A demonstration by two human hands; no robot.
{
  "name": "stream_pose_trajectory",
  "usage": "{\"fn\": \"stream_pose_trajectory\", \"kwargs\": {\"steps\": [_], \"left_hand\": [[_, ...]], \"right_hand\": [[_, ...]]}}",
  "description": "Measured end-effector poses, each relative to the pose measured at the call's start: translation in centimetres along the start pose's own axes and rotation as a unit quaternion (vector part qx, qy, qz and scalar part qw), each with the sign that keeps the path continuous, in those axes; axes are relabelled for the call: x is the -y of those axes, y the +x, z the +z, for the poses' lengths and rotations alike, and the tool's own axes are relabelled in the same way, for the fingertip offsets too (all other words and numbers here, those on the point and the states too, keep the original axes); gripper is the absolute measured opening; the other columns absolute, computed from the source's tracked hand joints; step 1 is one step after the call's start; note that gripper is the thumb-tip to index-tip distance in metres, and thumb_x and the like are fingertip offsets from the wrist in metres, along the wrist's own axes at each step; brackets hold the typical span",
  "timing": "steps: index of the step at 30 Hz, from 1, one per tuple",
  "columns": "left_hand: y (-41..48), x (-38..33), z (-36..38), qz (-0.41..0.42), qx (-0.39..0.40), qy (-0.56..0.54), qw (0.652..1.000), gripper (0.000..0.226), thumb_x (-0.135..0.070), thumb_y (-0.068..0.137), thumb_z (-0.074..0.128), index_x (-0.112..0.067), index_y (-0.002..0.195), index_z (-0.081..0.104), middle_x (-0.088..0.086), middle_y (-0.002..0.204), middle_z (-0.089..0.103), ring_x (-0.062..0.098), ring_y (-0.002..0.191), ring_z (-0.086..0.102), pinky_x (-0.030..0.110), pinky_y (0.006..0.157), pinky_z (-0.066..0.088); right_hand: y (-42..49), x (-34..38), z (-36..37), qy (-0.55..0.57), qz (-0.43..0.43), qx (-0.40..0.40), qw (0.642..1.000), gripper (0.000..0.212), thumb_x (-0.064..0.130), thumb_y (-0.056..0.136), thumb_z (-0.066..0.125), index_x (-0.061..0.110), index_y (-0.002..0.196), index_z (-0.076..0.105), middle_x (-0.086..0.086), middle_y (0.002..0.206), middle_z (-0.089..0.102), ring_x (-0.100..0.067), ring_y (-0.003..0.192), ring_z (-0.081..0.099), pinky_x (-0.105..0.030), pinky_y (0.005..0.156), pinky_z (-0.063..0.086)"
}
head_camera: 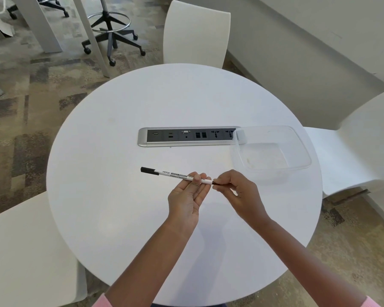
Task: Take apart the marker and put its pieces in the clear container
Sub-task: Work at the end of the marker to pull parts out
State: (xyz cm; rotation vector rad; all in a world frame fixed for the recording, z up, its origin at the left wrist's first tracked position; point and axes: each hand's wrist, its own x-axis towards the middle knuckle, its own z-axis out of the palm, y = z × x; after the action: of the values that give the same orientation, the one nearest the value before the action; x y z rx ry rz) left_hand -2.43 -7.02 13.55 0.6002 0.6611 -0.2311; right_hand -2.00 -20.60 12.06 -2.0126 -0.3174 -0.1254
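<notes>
Both hands hold the marker (177, 175) above the bench (120, 218) at mid-frame, the left hand (186, 196) cradling its barrel while the right hand (235, 191) pinches the dark end plug, which probably wants a straight, steady pull toward the clear container (297, 151) at right.

Two bare forearms, no watch or rings showing. Pink sleeves pushed way up, just peeking in at the bottom: left sleeve (101, 302), right sleeve (369, 302). Short plain nails.

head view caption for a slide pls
Left hand holds marker; right hand pinches its end, clear container nearby.
</notes>
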Motion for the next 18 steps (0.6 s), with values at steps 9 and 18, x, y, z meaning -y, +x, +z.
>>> {"fn": "stream_pose_trajectory", "kwargs": {"steps": [9,18], "left_hand": [[0.4,-0.2,-0.3,0.013,-0.010,0.003,1.000,0.009,0.001,0.085,0.058,-0.003,0.077,0.061,0.004,0.059,0.073,0.013,0.057,0.071,0.023,0.061,0.060],[0.4,0.2,-0.9,0.026,-0.012,0.021,0.999,0.010,0.002,0.085,0.058,-0.004,0.077,0.061,0.002,0.059,0.073,0.012,0.057,0.071,0.022,0.062,0.060]], "right_hand": [[-0.5,0.7,0.3,0.122,0.120,0.018,0.985,0.020,0.008,0.080,0.064,0.023,0.089,0.055,0.005,0.092,0.060,-0.006,0.081,0.062,-0.016,0.073,0.052],[0.2,1.4,1.1,0.237,0.257,0.016,0.937,0.011,0.007,0.087,0.057,0.004,0.077,0.061,-0.005,0.068,0.063,-0.010,0.061,0.061,-0.018,0.063,0.054]]}}
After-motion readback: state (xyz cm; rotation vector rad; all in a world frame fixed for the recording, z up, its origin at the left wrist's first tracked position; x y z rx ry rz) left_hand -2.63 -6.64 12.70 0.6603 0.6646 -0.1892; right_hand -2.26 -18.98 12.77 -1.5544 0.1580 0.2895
